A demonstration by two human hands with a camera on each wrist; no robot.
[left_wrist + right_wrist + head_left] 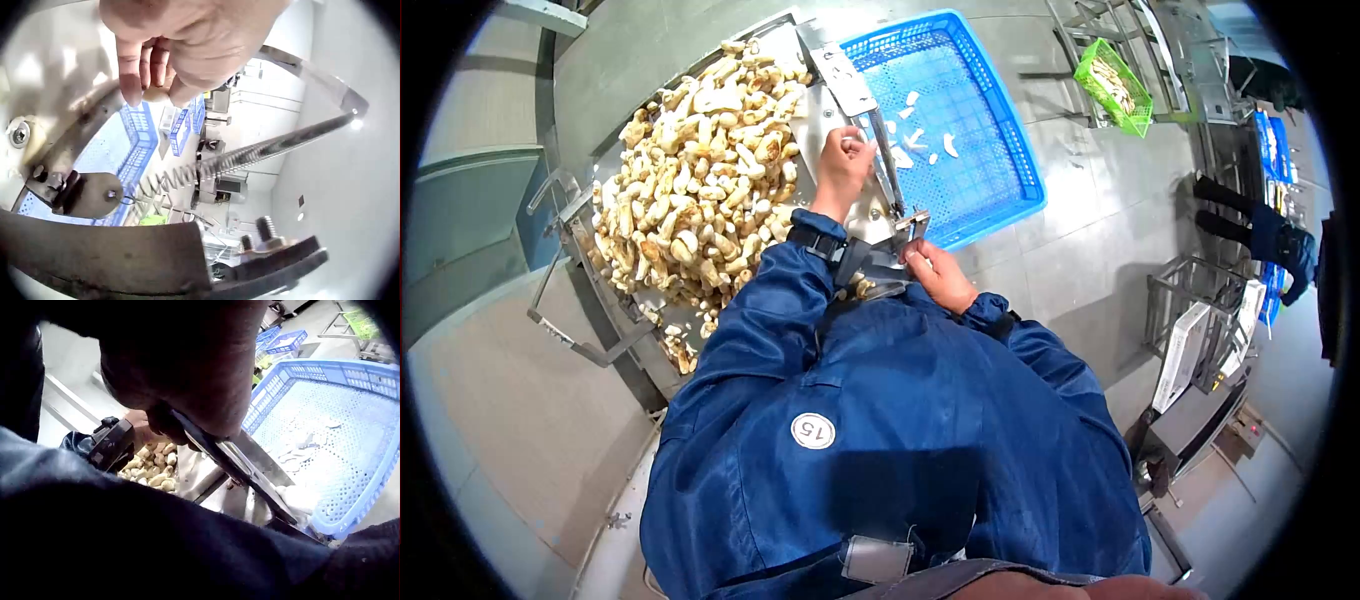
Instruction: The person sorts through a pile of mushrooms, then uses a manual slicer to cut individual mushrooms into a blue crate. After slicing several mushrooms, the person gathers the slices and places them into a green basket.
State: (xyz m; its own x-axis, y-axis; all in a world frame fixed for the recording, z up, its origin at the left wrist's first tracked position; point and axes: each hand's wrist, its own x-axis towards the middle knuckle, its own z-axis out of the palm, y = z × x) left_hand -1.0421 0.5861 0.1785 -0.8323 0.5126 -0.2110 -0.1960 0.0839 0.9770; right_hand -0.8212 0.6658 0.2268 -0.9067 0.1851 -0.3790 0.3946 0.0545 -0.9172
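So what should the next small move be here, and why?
Probably work the cutter with the right hand: it grips the metal bar, the left hand pinches a pale piece beside the cutter, and pale slices lie in the blue basket.

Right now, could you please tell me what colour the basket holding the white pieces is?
The basket is bright blue, showing best in the head view.

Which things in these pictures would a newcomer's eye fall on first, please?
Probably the large heap of knobbly cream-and-brown pieces, left of the person's left hand in the head view. Then the bright blue, rectangular plastic basket, to the right of that hand, with a few small white pieces inside.
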